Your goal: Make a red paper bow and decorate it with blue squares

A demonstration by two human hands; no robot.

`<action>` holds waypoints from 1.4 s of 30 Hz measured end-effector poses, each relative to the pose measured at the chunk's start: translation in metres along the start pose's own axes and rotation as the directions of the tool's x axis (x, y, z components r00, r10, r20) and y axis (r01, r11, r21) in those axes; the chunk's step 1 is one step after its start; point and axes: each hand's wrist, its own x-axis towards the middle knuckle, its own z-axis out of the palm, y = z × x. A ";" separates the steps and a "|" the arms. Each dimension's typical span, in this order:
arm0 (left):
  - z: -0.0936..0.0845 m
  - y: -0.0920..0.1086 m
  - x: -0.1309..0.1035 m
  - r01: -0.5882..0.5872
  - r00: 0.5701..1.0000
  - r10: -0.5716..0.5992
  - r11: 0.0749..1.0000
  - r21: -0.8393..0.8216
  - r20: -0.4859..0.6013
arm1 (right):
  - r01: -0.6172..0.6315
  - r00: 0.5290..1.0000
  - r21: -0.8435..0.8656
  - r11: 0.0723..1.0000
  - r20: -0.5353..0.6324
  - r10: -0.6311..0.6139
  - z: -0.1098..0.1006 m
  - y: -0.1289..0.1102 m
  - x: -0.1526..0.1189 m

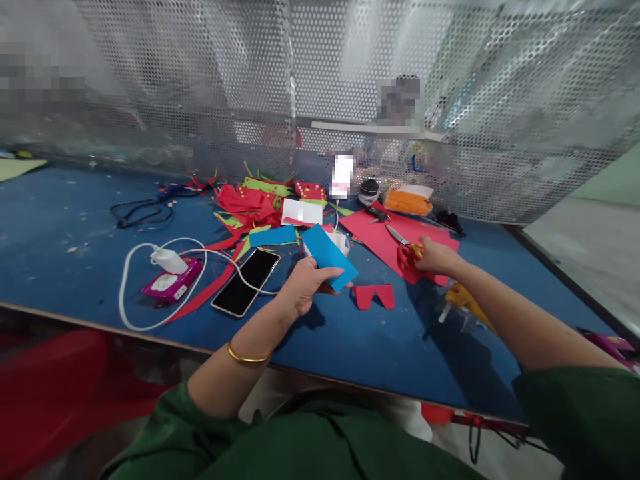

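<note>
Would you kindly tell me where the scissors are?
In the head view, the scissors are right of centre, in the right hand, over the red paper.

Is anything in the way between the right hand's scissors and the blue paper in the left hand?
Nothing visible: the gap between the scissors in the right hand and the blue paper in the left hand looks open. The large red sheet lies below it on the blue tabletop.
</note>
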 end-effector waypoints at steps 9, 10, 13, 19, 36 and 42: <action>0.001 0.014 0.005 -0.009 0.999 0.007 0.998 -0.062 -0.039 | 0.001 0.995 0.537 0.844 -0.080 0.050 -0.042 0.006 -0.049; 0.001 0.016 0.005 -0.010 0.999 0.006 0.998 -0.070 -0.050 | 0.044 0.991 0.581 0.813 -0.126 0.036 -0.041 0.004 -0.065; 0.003 0.021 0.007 -0.015 0.997 0.008 0.995 -0.098 -0.073 | 0.210 0.976 0.700 0.683 -0.192 -0.103 -0.030 -0.013 -0.112; 0.002 0.031 0.013 -0.072 0.973 0.048 0.992 -0.100 -0.226 | 0.304 0.922 0.884 0.356 -0.180 -0.342 0.008 -0.070 -0.156; -0.013 0.020 0.010 0.002 0.986 -0.021 0.993 -0.115 -0.163 | 0.224 0.915 0.809 0.543 0.017 -0.403 0.020 -0.065 -0.154; -0.009 0.023 0.009 0.011 0.982 -0.038 0.989 -0.147 -0.185 | 0.131 0.908 0.857 0.499 0.098 -0.407 0.018 -0.069 -0.160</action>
